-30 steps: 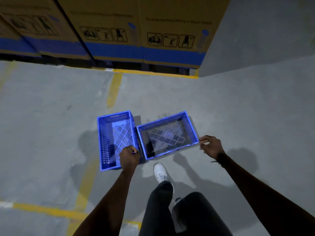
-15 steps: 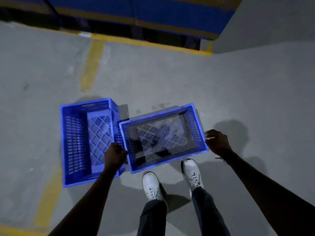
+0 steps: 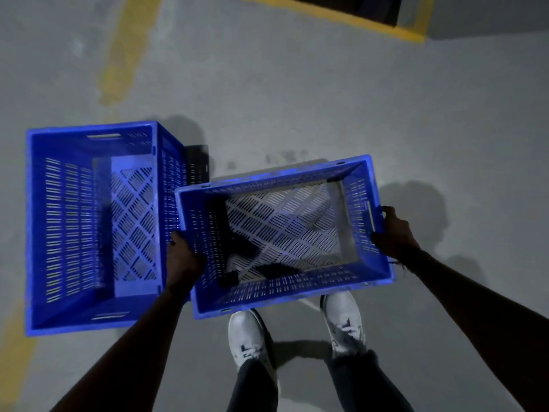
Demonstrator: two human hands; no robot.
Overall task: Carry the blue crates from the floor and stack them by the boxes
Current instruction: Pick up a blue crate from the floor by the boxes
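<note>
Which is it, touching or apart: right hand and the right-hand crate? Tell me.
Touching. The head view shows the right hand with fingers curled over the right crate end rim.

Hidden grips, cropped arms, and a dark gap at the top edge

The left hand [image 3: 184, 260] covers the left wall of the right crate [image 3: 282, 233], and its fingers curl out of sight behind that wall; at three o'clock the right hand [image 3: 393, 233] wraps the opposite end, fingertips hidden past the rim, so the exact hold cannot be told. The right crate overlaps the near right corner of the left crate [image 3: 89, 227], hiding whether they touch. Both forearms and both legs run off the bottom edge. At one o'clock a dark opening [image 3: 356, 7] beyond the yellow line [image 3: 341, 17] is cut off by the top edge, its contents unreadable.
</note>
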